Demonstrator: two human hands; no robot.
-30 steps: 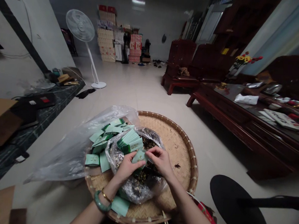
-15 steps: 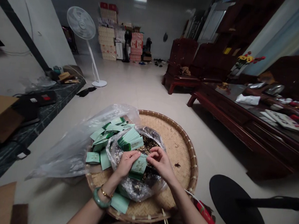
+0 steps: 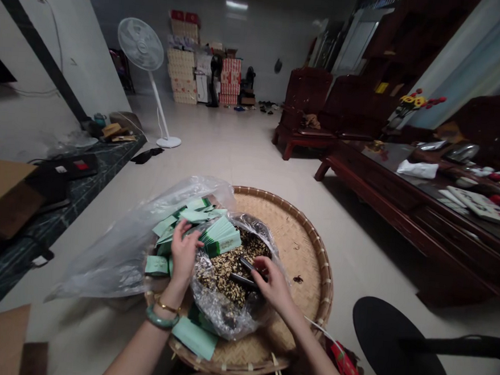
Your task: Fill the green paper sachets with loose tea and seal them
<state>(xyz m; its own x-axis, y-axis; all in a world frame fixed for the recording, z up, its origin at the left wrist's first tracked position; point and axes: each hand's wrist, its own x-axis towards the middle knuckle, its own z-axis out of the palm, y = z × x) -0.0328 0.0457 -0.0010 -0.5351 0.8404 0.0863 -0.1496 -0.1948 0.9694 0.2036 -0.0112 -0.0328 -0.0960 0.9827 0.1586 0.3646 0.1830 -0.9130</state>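
Note:
A round woven bamboo tray (image 3: 303, 254) sits in front of me, holding a clear plastic bag (image 3: 240, 325) full of loose dark and pale dried bits (image 3: 220, 274). Over these bits, my right hand (image 3: 275, 286) grips a black tool with two prongs (image 3: 244, 281), which looks like tongs. My left hand (image 3: 183, 254) holds nothing; its fingers are apart over the heap of green paper packets (image 3: 165, 225). Beside its fingertips, a fanned stack of green packets (image 3: 226, 235) rests on the bag's left rim. Another green packet (image 3: 195, 339) lies at the tray's front.
A large clear plastic sheet or bag (image 3: 112, 258) spreads off the tray's left side. On the right are a round black stand base (image 3: 397, 346) and a long dark wooden table (image 3: 377, 202). A white standing fan (image 3: 140, 44) and stacked boxes (image 3: 183, 74) are farther back.
My left hand has let go of the green packet it held and moved left to the heap. That packet no longer shows between my hands. The black tool has come into view in my right hand.

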